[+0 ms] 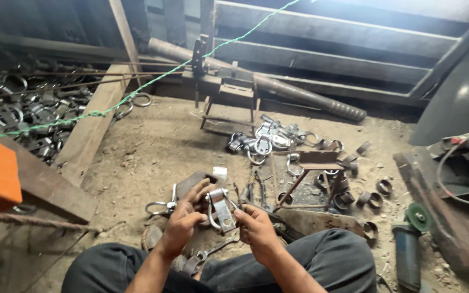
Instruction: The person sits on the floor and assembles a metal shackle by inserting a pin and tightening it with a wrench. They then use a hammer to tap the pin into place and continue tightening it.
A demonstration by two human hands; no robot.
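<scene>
I sit on a dirt floor with my knees in dark trousers at the bottom of the view. A shiny metal clamp piece [220, 209] with a curved ring is held between both hands in front of me. My left hand [184, 218] grips its left side, fingers curled round the ring. My right hand [254, 225] pinches its right edge. Under my hands lie a spanner [208, 251] and a flat rusty plate [191, 182].
A pile of finished metal clamps [264, 140] lies ahead, with short pipe rings [373, 199] scattered right. A small rusty stand [306, 179] and a jig [229, 92] stand on the dirt. An angle grinder [411, 239] lies at right. More clamps [33, 114] are heaped behind a plank at left.
</scene>
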